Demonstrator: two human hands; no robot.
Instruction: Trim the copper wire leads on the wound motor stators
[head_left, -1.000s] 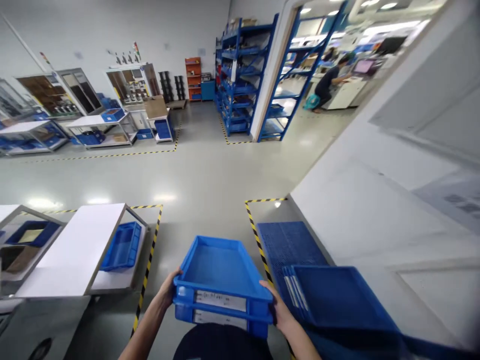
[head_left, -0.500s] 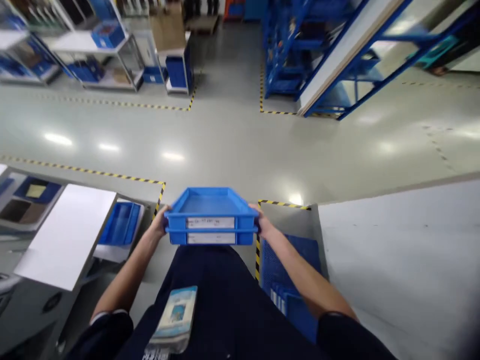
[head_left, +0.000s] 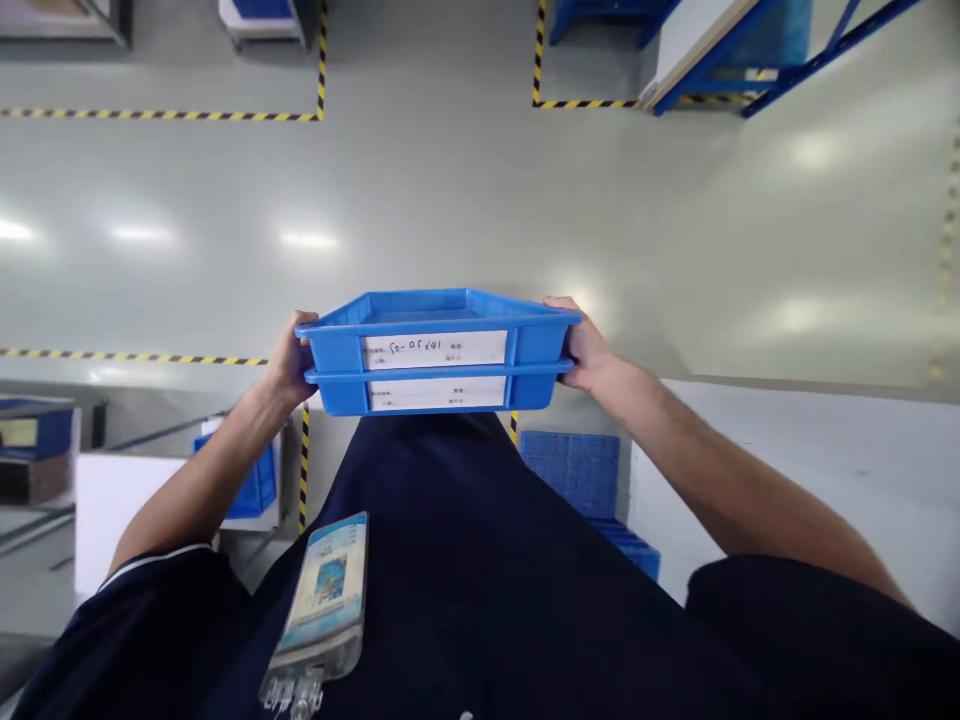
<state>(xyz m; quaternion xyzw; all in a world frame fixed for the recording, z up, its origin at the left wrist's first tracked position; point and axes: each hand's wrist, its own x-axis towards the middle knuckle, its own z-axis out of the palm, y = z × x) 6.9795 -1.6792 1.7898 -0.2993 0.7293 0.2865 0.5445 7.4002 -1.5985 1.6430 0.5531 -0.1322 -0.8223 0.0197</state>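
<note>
Two shallow blue plastic trays, one nested on the other, are held level in front of my body. The upper tray [head_left: 341,350] bears a white label with handwriting, and the lower tray [head_left: 341,393] has a similar label without visible handwriting. My left hand [head_left: 289,358] is closed round the left end of the stack, some fingers hidden behind it. On the right end, my right hand [head_left: 587,345] grips in the same way, with its thumb near the upper rim. The part of the upper tray's inside that shows holds nothing I can make out.
Yellow-and-black floor tape [head_left: 304,470] marks areas on both sides. At left stand a white board [head_left: 127,510] and a blue bin [head_left: 255,485]. Blue crates [head_left: 574,470] lie at right beside a white panel [head_left: 787,480]. A blue rack frame [head_left: 705,85] stands ahead. An ID badge [head_left: 326,585] hangs on my chest.
The trays now appear higher and larger in view, still between both hands. My view has tipped downward, the far benches and racks have slid mostly out at the top, and the label writing is sharper.
</note>
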